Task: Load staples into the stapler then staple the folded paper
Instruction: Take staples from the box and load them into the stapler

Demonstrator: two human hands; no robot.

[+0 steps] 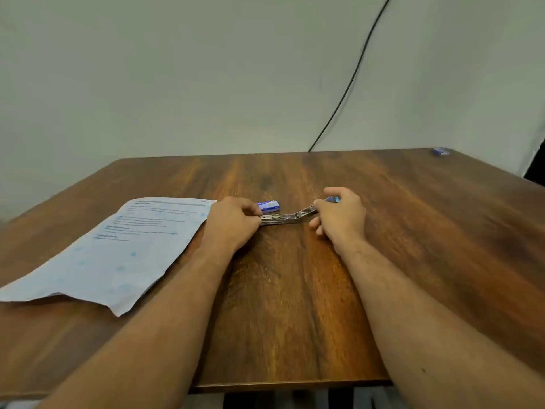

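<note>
The table is dark wood and carries everything; a pale wall with a black cable rises behind it. The paper, a printed sheet, lies flat to the left of the stapler, its right edge just beside the left wrist; whether it is folded cannot be told from here.

The stapler sits near the middle of the table, swung wide open so that its metal channel lies along the wood and its top arm angles up to the right. The left hand is closed on the channel's left end, fingertips pinched together there; whether a strip of staples is between them cannot be told. The right hand is clamped on the raised top arm, holding it back.

A small blue staple box lies just behind the stapler, touching or nearly touching the left hand's knuckles. A second blue box rests well to the right of the stapler, at the table's far corner.

The loading step appears to be in hand: stapler open, staples being seated or about to be. Next, the strip must sit straight in the channel, then the right hand swings the top arm down until it latches, before the paper is fetched.
</note>
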